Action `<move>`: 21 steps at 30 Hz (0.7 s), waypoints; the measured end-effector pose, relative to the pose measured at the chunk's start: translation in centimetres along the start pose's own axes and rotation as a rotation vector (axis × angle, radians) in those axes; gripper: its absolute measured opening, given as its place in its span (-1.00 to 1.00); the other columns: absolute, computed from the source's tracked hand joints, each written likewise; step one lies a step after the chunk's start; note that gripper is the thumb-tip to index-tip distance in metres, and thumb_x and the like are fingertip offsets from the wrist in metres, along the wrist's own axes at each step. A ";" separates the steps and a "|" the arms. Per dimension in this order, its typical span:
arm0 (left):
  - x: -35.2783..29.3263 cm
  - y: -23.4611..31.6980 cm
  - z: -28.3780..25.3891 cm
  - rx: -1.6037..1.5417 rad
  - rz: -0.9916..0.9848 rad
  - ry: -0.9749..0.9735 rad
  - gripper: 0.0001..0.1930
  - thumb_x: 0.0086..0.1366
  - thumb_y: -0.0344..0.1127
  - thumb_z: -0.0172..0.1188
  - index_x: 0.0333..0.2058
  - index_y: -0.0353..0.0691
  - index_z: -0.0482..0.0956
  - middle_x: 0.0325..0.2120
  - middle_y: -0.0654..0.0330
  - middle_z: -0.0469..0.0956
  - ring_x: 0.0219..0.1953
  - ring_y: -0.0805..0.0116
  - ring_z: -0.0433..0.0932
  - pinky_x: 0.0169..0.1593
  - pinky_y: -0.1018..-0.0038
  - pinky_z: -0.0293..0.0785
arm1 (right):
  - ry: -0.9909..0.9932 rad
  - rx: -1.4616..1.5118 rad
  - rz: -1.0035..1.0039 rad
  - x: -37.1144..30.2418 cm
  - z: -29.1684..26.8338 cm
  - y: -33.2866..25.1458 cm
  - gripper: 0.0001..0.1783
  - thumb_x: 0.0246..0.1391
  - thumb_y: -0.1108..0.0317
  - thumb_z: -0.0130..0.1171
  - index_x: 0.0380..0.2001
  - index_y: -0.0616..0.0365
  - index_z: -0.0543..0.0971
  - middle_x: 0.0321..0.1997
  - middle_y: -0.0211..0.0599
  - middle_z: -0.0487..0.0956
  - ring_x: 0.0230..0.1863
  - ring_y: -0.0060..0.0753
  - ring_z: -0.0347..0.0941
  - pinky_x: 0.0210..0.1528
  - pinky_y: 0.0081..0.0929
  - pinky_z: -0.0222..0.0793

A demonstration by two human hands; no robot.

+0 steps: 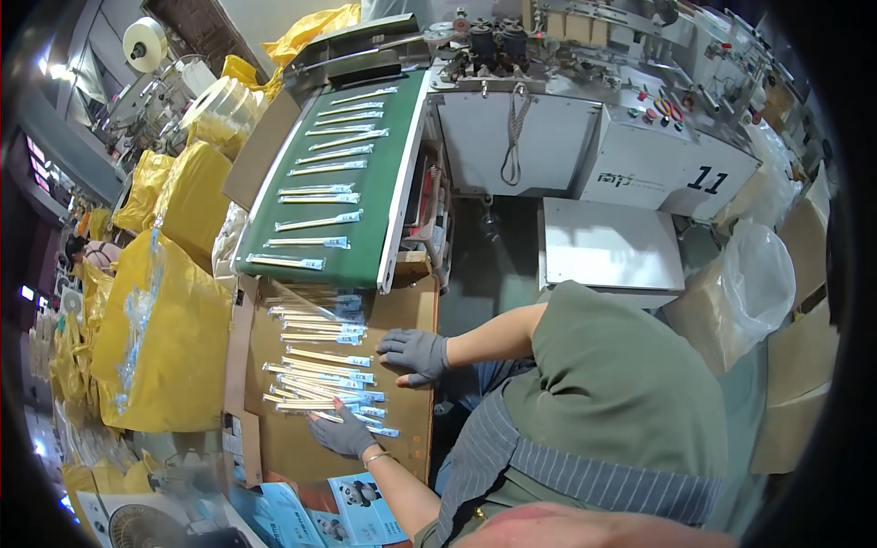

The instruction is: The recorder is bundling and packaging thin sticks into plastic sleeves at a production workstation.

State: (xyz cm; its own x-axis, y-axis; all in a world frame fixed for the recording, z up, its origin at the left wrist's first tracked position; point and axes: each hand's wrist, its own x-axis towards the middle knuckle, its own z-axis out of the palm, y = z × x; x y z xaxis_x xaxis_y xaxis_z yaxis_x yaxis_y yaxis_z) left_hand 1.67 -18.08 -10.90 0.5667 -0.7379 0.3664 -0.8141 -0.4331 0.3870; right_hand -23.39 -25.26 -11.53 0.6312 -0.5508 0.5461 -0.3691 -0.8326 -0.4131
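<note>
Wrapped pairs of wooden chopsticks, in clear sleeves with light blue ends, lie in a loose row on a brown cardboard-like surface. My left hand, in a grey fingerless glove, rests at the near end of the row. Its thumb and fingers are apart and touch the nearest packets. My right hand, gloved alike, lies flat with its fingers out, just right of the packets' blue ends. Higher up, more wrapped chopsticks lie spaced out across a green conveyor belt.
The belt's end overhangs the far side of the board. Yellow bags crowd the left. Blue printed sheets and a fan are at the near edge. A white machine cabinet stands at the back right, with a plastic-lined box nearer.
</note>
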 end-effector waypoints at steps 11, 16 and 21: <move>0.0 -0.4 0.3 -0.020 0.041 0.039 -0.27 0.21 0.10 0.10 0.11 -0.47 0.30 0.13 -0.12 0.33 0.19 -0.02 0.27 0.25 0.18 0.12 | -0.005 0.036 0.020 0.3 -1.0 -0.3 -0.43 -0.08 -0.01 0.11 -0.14 0.27 0.45 0.05 0.08 0.39 0.16 0.10 0.26 0.25 -0.06 0.13; 0.3 0.7 -0.5 -0.015 0.035 0.037 -0.29 0.20 0.06 0.13 0.12 -0.46 0.29 0.13 -0.13 0.33 0.18 -0.05 0.27 0.25 0.17 0.12 | 0.007 0.074 0.011 0.5 -1.3 -0.1 -0.47 -0.07 0.05 0.13 -0.12 0.24 0.45 0.03 0.04 0.41 0.11 0.09 0.31 0.21 -0.07 0.19; 0.2 1.1 -0.9 -0.120 0.044 -0.002 -0.30 0.19 0.01 0.16 0.15 -0.41 0.28 0.12 -0.18 0.32 0.16 -0.10 0.27 0.24 0.17 0.13 | 0.204 0.369 -0.228 6.1 -8.0 1.1 -0.53 -0.08 0.27 0.23 -0.05 0.13 0.46 0.05 -0.10 0.45 0.11 0.03 0.37 0.14 -0.13 0.32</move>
State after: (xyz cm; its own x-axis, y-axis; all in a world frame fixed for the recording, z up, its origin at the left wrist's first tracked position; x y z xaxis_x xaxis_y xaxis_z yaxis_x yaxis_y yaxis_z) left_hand 1.07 -18.24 -9.62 0.5302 -0.7560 0.3840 -0.8172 -0.3347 0.4693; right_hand -25.41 -29.96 -2.81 0.5074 -0.3875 0.7696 0.0530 -0.8774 -0.4767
